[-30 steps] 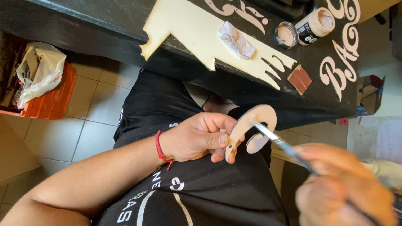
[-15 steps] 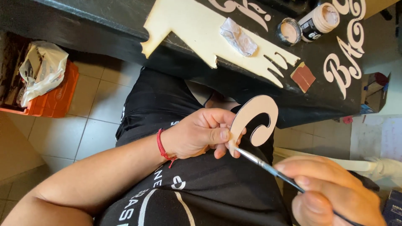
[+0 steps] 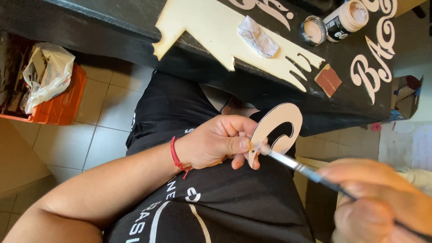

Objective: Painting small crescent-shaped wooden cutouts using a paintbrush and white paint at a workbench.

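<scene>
My left hand (image 3: 220, 141) pinches the lower end of a cream, curly C-shaped wooden letter (image 3: 278, 127) and holds it upright over my lap. A red string bracelet sits on that wrist. My right hand (image 3: 382, 202), blurred at the lower right, grips a thin paintbrush (image 3: 297, 166). The brush tip touches the letter's edge close to my left thumb.
A black table (image 3: 112, 22) spans the top, carrying a large cream cut-out board (image 3: 211, 31), a crumpled wipe (image 3: 258, 38), an open paint jar (image 3: 344, 18) with its lid (image 3: 312, 30) beside it, a brown sanding block (image 3: 328, 80) and cream lettering. An orange crate (image 3: 56, 105) with a plastic bag stands on the tiled floor.
The letter has turned so its flat cream face shows more. The brush tip slid down from the letter's upper curve to its lower edge, and my right hand shifted right.
</scene>
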